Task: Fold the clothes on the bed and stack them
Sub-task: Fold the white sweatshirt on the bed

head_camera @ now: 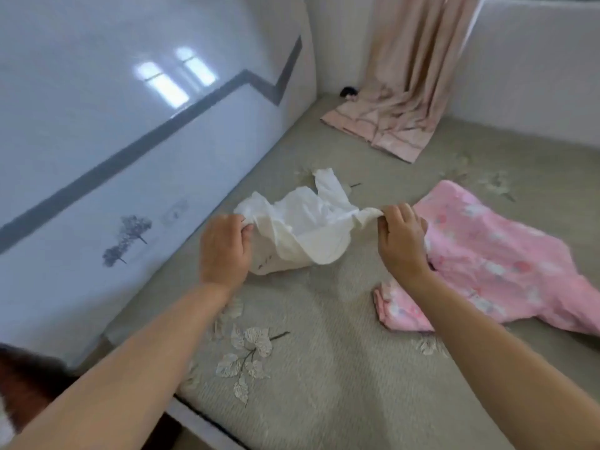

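Pinching a crumpled white shirt (305,228) by its edges, my left hand (224,250) and right hand (402,241) held it stretched just above the bed (324,368). Beside my right hand lay a pink garment (493,258), unfolded on the bedcover.

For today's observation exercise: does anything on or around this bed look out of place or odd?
The pink curtain spills onto the bed, its hem crumpled there. A small dark object, too blurred to identify, sits in the corner beside it.
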